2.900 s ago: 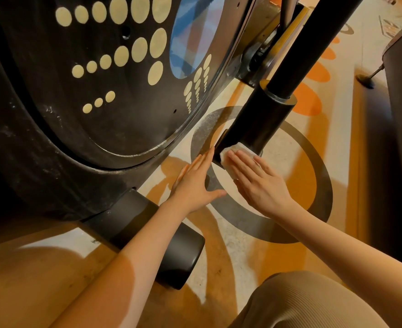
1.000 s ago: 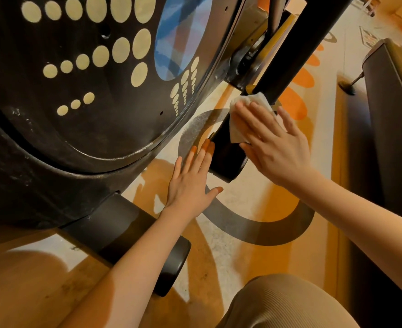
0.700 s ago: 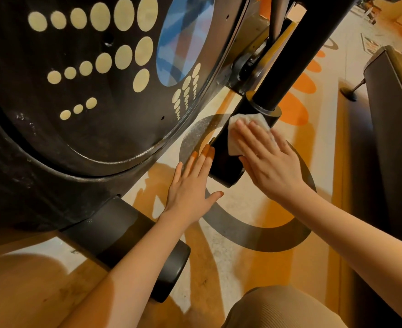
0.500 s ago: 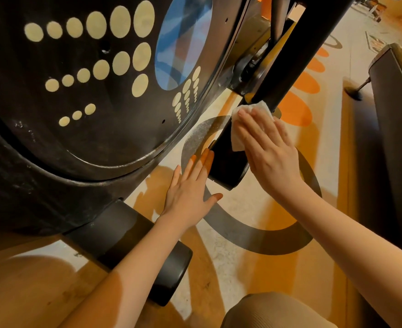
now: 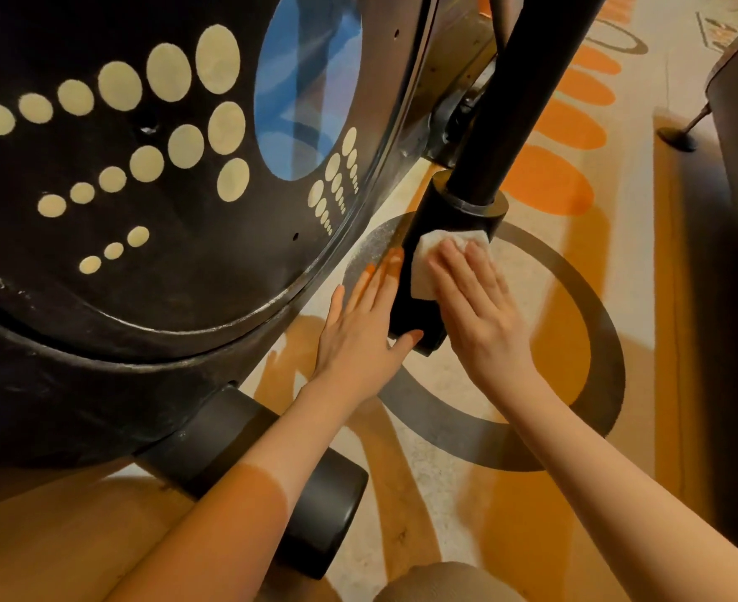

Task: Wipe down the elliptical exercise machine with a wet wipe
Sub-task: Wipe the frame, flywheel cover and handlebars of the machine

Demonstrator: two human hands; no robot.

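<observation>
Both flat: right hand (image 5: 476, 306) presses wipe (image 5: 428, 262), left hand (image 5: 360, 336) alongside.

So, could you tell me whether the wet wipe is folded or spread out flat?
Folded: the wet wipe shows as a thick, compact pad under the right hand.

Black flywheel cover (image 5: 150, 262) with cream dots; white wipe (image 5: 434, 258); orange-patterned floor (image 5: 549, 176).
</observation>
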